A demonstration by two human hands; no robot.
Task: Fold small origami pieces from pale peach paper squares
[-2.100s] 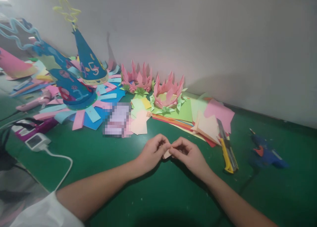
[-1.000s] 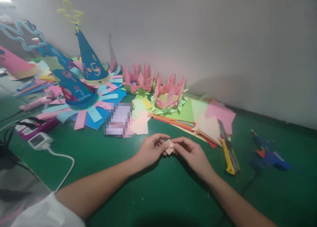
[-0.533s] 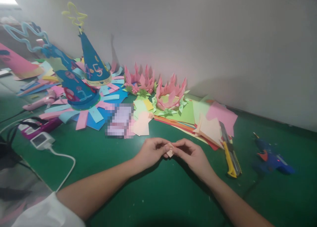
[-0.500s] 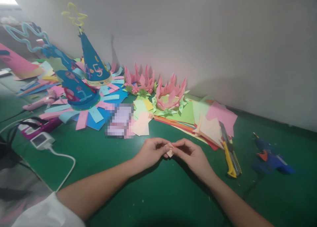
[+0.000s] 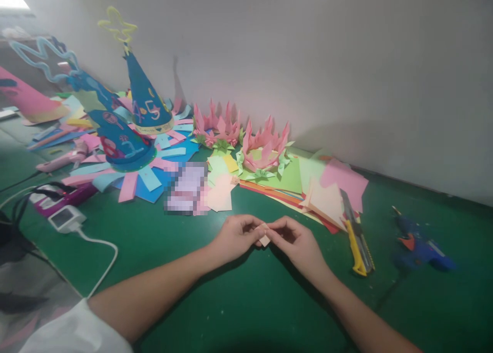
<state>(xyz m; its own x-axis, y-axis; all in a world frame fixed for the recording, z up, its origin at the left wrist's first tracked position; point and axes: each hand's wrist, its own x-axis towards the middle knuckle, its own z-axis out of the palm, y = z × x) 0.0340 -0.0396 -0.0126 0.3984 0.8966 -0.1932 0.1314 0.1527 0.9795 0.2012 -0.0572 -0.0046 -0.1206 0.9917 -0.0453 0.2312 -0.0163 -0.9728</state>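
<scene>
Between my two hands is a small folded piece of peach paper point(image 5: 264, 240), pinched just above the green table point(image 5: 246, 301). My left hand point(image 5: 238, 239) closes thumb and fingers on its left side. On the other side, my right hand point(image 5: 295, 241) pinches it too, the two thumbs nearly meeting over it. My fingers cover most of the paper, and only a pale lower corner shows. Beyond the hands lie loose peach sheets point(image 5: 220, 192) and a stack of coloured paper point(image 5: 290, 175).
A yellow utility knife point(image 5: 357, 247) and a blue glue gun point(image 5: 421, 247) lie at right. Pink paper crowns point(image 5: 265, 147) stand against the wall. Blue cone hats point(image 5: 142, 93) fill the left, near a blurred-out phone point(image 5: 187, 188), a pink glue gun point(image 5: 63, 158) and a purple power strip point(image 5: 63, 196).
My right thumb has shifted slightly left and down over the paper. Both hands keep their pinch, and everything else stays in place.
</scene>
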